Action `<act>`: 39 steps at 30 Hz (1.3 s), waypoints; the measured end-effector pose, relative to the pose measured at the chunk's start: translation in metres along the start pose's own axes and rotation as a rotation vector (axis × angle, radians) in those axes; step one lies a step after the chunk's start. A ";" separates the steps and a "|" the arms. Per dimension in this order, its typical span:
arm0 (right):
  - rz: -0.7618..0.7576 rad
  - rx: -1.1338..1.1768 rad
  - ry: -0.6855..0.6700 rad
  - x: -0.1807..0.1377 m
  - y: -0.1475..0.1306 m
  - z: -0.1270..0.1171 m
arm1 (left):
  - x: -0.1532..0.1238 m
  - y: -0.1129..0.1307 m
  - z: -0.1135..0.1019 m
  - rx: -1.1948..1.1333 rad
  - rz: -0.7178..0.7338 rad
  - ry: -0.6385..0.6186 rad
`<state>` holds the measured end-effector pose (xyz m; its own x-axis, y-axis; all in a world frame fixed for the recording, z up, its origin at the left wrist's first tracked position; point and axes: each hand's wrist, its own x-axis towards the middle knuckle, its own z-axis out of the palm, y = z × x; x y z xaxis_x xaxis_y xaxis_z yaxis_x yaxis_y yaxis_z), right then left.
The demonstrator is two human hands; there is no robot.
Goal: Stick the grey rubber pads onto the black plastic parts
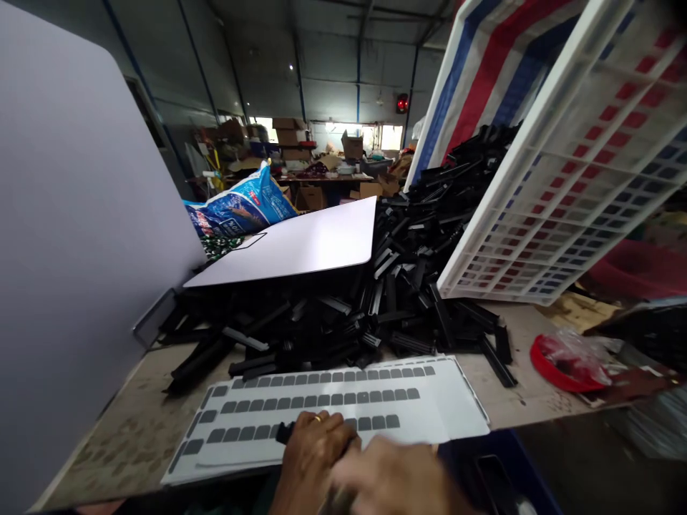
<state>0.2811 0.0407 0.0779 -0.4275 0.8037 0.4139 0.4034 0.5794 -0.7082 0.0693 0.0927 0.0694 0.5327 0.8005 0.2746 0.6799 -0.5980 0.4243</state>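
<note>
My left hand (314,454), with a ring on one finger, is closed around a small black plastic piece (284,432); only the end of it pokes out past the fingers. Close against it on the right, my right hand (397,476) is smeared by motion, so its fingers and anything in them cannot be made out. Both hands are over the near edge of a white backing sheet (451,400) that carries rows of grey rounded stickers (343,399). Just beyond the sheet lies a heap of black plastic pieces (322,322).
A white plastic basket (537,214) with a striped liner (472,86) tips more black pieces onto the table (129,429). A white panel (300,243) lies behind the heap; another panel (86,214) rises at left. A red dish (563,368) stands right, a blue bin (515,465) below.
</note>
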 end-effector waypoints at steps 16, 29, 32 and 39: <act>0.691 -0.607 -0.050 -0.013 0.120 -0.015 | 0.031 0.017 0.107 0.206 0.296 -0.115; 0.545 -0.543 -0.083 -0.009 0.124 -0.022 | 0.047 0.022 0.096 0.124 0.169 -0.363; 0.573 -0.490 -0.031 -0.005 0.125 -0.020 | 0.047 0.021 0.098 0.106 0.161 -0.357; 0.691 -0.106 0.132 -0.001 0.122 -0.036 | 0.047 0.027 0.095 0.085 0.141 -0.365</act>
<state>0.3594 0.1155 0.0122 0.0535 0.9978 -0.0392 0.6260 -0.0641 -0.7771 0.1604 0.1102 0.0118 0.7575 0.6528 -0.0063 0.6185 -0.7145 0.3270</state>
